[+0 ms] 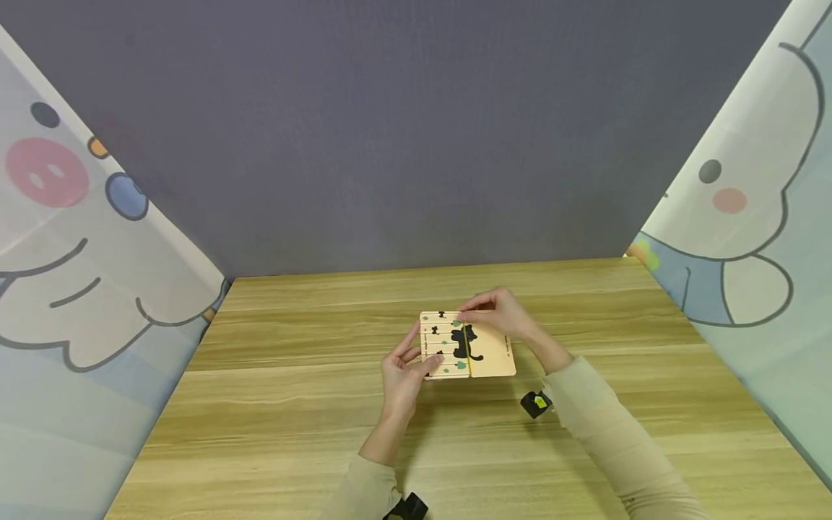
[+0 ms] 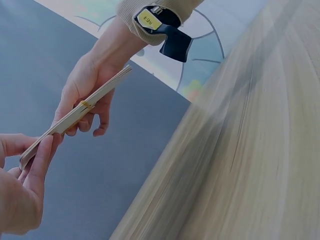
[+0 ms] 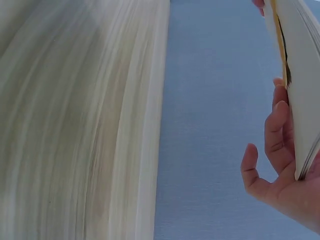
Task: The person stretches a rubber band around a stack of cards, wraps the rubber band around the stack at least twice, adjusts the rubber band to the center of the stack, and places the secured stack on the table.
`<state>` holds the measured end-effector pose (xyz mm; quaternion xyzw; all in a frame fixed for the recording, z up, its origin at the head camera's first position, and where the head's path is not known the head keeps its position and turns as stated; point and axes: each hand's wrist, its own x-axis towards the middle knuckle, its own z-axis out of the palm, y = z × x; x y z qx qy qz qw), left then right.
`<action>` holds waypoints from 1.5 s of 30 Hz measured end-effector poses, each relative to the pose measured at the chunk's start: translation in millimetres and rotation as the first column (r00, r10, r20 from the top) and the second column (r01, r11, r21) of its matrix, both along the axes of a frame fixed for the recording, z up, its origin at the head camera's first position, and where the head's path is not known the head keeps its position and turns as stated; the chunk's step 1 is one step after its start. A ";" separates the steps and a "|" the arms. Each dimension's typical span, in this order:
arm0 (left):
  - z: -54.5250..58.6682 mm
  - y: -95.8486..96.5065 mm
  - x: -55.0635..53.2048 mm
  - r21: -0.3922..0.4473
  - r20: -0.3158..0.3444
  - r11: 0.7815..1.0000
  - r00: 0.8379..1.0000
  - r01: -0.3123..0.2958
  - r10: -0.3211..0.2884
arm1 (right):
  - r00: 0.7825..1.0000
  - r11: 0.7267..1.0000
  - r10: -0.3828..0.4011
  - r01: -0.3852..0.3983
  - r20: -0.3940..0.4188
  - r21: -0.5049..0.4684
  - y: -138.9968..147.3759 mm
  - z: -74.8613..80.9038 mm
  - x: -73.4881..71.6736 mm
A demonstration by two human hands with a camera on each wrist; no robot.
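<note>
A cream notebook (image 1: pixel 490 354) with a black cat and small green leaves on its cover is held above the table, a yellow elastic band (image 1: pixel 467 354) round its middle. My left hand (image 1: pixel 401 375) grips its left side, thumb on the cover and fingers behind. My right hand (image 1: pixel 503 314) pinches the upper edge beside the band. In the left wrist view the notebook (image 2: pixel 70 117) appears edge-on between both hands. In the right wrist view the right hand (image 3: pixel 282 170) has fingertips near the band (image 3: pixel 281 45); the left hand is mostly out of frame.
Below the hands lies a wood-grain table (image 1: pixel 292 404). A dark grey panel (image 1: pixel 416 144) stands behind it. Cartoon-printed sheets (image 1: pixel 84 253) hang at both sides. Each wrist carries a small black camera mount (image 1: pixel 536 404).
</note>
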<state>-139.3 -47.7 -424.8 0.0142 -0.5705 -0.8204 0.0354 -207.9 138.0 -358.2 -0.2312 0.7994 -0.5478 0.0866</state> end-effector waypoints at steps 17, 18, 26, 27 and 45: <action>-0.2 -3.1 0.5 -0.007 0.028 0.999 0.999 -0.031 0.032 | 0.965 0.969 -0.240 0.231 -0.106 -0.084 10.3 6.9 10.0; -0.2 -3.4 0.5 -0.005 0.022 0.999 0.999 -0.033 0.033 | 0.961 0.964 -0.256 0.246 -0.108 -0.100 12.0 4.1 9.7; 0.5 -5.7 0.4 0.001 0.014 0.999 0.999 -0.044 0.044 | 0.923 0.917 -0.373 0.352 -0.091 -0.187 20.9 -15.1 15.1; 0.5 -6.0 0.1 0.003 0.017 0.999 0.999 -0.047 0.047 | 0.916 0.908 -0.391 0.367 -0.089 -0.203 21.3 -16.1 17.0; 3.0 -11.1 -3.7 0.002 0.013 0.996 0.996 -0.086 0.086 | 0.873 0.817 -0.486 0.471 0.043 -0.333 17.0 -38.0 50.4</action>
